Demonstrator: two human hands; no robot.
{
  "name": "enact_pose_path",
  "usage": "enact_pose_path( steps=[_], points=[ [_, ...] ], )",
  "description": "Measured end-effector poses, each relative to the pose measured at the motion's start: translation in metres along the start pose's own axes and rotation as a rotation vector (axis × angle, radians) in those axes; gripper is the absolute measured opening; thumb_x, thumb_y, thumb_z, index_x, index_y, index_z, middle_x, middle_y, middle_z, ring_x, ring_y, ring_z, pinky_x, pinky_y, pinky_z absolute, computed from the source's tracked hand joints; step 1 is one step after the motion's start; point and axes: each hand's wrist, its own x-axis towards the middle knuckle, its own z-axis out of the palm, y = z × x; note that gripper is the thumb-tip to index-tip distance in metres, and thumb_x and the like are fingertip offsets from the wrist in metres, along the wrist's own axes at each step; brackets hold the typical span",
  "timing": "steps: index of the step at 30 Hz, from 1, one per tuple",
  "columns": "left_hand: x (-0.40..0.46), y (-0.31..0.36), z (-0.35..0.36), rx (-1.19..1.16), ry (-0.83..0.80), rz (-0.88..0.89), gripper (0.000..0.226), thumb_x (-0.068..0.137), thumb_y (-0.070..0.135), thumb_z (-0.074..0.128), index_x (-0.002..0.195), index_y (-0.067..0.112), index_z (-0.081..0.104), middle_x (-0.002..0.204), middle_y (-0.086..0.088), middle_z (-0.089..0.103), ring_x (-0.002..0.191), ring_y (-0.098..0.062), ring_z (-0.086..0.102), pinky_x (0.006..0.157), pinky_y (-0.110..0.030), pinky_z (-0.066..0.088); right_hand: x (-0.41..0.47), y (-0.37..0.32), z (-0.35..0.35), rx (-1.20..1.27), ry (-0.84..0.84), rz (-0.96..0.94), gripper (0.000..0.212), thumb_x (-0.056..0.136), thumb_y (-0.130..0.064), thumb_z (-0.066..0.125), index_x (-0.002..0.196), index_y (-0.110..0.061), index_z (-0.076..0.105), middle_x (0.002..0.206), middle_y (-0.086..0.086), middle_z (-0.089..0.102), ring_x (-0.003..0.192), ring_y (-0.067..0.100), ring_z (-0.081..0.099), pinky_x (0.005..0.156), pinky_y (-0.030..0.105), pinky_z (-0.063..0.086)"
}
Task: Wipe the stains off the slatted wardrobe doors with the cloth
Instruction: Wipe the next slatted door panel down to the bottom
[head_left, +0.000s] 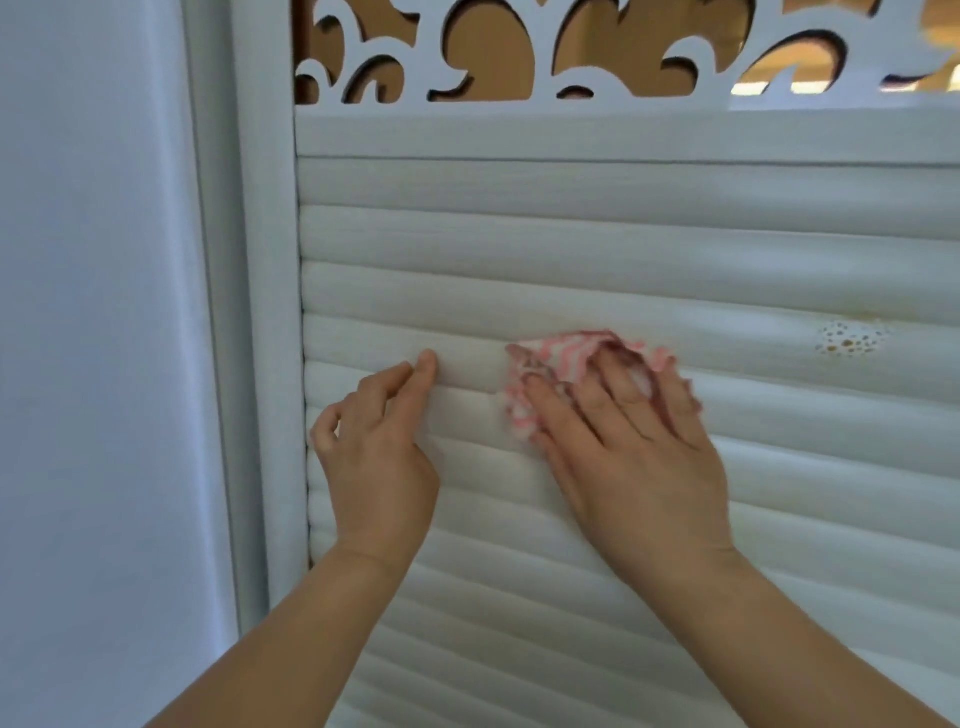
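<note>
Two bare hands on a white slatted wardrobe door (623, 244), one pressing a cloth against it

Right hand (628, 457) lies flat with fingers spread and nearly straight, pressing the pink-and-white striped cloth (524, 384) to the slats; the cloth bunches under and above the fingertips and pokes out on the thumb side. Left hand (376, 457) sits just left of the cloth, holding nothing, its fingers loosely bent with the tips touching a slat and the thumb held away. Well to the right of the cloth, on the same slat, sits a speckled brownish stain (852, 339). Above the slats runs a cut-out scrollwork panel (519, 98), and left of the door stands its white frame (265, 312)
</note>
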Motion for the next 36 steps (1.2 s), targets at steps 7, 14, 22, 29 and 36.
enact_pose_path(
  steps=[7, 14, 22, 29, 36],
  points=[
    [0.004, -0.012, 0.003, -0.041, 0.026, 0.107, 0.057, 0.078, -0.005, 0.032, 0.124, 0.011, 0.060, 0.111, -0.009, 0.063, 0.093, -0.015, 0.049, 0.089, -0.036, 0.031, -0.021, 0.009, -0.015, -0.056, 0.009, 0.214, 0.035, 0.099, -0.028, 0.044, 0.120, -0.011, 0.065, 0.107, 0.016, 0.066, 0.116, 0.039, 0.054, 0.102, 0.053, 0.038],
    [0.006, -0.025, -0.006, -0.116, -0.031, -0.009, 0.072, 0.065, -0.008, 0.029, 0.131, 0.013, 0.049, 0.119, -0.005, 0.059, 0.110, -0.011, 0.047, 0.096, -0.024, 0.020, 0.019, -0.070, 0.022, 0.033, 0.008, 0.027, 0.040, 0.092, -0.028, 0.054, 0.131, -0.018, 0.057, 0.126, 0.011, 0.061, 0.128, 0.034, 0.045, 0.104, 0.057, 0.033],
    [0.001, -0.027, -0.015, -0.219, -0.086, -0.143, 0.074, 0.067, -0.010, 0.028, 0.137, 0.008, 0.042, 0.128, -0.007, 0.055, 0.119, -0.021, 0.049, 0.106, -0.037, 0.024, -0.036, -0.016, 0.004, -0.105, -0.131, -0.210, 0.055, 0.080, -0.013, 0.052, 0.134, -0.022, 0.054, 0.123, 0.011, 0.062, 0.126, 0.033, 0.044, 0.103, 0.053, 0.033],
    [0.001, -0.038, -0.014, -0.255, -0.127, -0.050, 0.077, 0.066, -0.015, 0.030, 0.138, 0.009, 0.042, 0.107, -0.007, 0.063, 0.097, -0.008, 0.044, 0.100, -0.020, 0.022, -0.029, -0.036, 0.006, -0.072, -0.097, -0.110, 0.040, 0.084, -0.025, 0.064, 0.123, -0.019, 0.063, 0.119, 0.010, 0.064, 0.127, 0.034, 0.042, 0.104, 0.057, 0.032],
    [0.006, -0.045, -0.020, -0.265, -0.156, -0.048, 0.075, 0.068, -0.007, 0.027, 0.139, 0.014, 0.040, 0.113, 0.003, 0.063, 0.097, -0.005, 0.046, 0.102, -0.027, 0.025, 0.007, -0.081, 0.027, -0.021, -0.119, -0.228, 0.047, 0.081, -0.014, 0.050, 0.126, -0.018, 0.061, 0.126, 0.010, 0.061, 0.130, 0.033, 0.045, 0.104, 0.057, 0.032]
  ],
)
